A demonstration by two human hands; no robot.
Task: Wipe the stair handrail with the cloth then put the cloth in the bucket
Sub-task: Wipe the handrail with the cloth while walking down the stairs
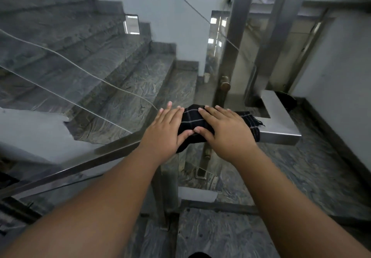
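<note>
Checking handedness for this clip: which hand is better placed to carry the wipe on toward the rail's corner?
Right, probably. The right hand lies flat on the cloth nearest the handrail corner; the left hand rests at the cloth's far edge, toward the downward slope.

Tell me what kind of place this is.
Probably an indoor stairwell at a landing. Grey stone steps descend beside a glass panel, and a steel handrail turns the corner, where the left hand and right hand press a dark checked cloth.
</note>
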